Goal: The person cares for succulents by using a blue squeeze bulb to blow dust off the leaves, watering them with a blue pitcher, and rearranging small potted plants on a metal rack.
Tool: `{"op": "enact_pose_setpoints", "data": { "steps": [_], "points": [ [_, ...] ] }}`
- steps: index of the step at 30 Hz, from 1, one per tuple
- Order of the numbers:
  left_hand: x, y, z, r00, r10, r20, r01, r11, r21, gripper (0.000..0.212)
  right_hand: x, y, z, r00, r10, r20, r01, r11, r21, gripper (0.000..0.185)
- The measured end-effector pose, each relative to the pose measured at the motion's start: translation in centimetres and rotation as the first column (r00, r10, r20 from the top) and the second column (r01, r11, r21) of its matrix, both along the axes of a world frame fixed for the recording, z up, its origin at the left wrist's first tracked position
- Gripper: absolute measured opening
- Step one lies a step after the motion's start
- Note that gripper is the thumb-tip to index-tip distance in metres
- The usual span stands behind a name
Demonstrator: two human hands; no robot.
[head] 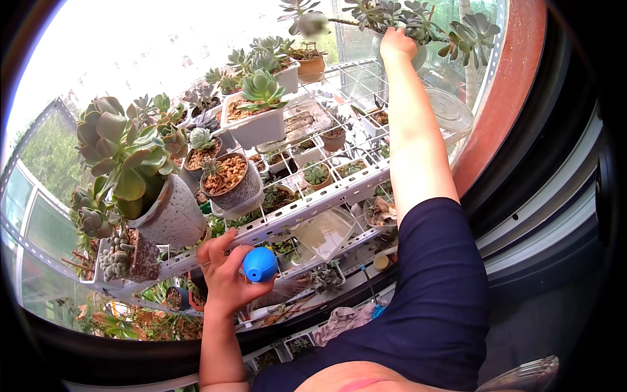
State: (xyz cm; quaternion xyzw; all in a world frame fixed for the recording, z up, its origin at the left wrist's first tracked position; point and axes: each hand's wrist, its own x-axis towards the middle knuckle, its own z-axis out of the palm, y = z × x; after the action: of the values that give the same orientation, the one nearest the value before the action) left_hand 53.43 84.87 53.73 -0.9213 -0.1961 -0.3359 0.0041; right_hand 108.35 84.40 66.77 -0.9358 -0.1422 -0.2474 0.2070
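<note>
My left hand holds a blue rubber bulb blower between thumb and fingers, its small hole facing me. The fingers of that hand also lie by the white perforated front rail of a shelf. Stretched far out, my right hand is at the rim of a grey pot that carries a long-stemmed dark succulent. Its fingertips are hidden, so its hold on the pot or stem is unclear. A large succulent in a speckled white pot stands left of my left hand.
Several potted succulents crowd the white wire shelf, among them a white rectangular pot and a gravel-filled pot. Clear plastic trays and more pots sit below. A red-brown window edge curves on the right.
</note>
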Motion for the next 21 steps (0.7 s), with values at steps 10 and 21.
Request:
{"op": "enact_pose_setpoints", "data": {
  "steps": [10,21],
  "points": [
    [0.0,0.1,-0.1,1.000,0.004,0.005,-0.004,1.000,0.011,0.042,2.2,0.7,-2.6,0.990,0.032,0.135,-0.033,0.999,0.005,0.033],
    [-0.3,0.2,0.0,1.000,-0.015,0.000,0.015,1.000,0.006,0.043,-0.9,0.1,-1.2,0.999,0.010,0.049,-0.006,0.997,-0.073,0.041]
  ]
}}
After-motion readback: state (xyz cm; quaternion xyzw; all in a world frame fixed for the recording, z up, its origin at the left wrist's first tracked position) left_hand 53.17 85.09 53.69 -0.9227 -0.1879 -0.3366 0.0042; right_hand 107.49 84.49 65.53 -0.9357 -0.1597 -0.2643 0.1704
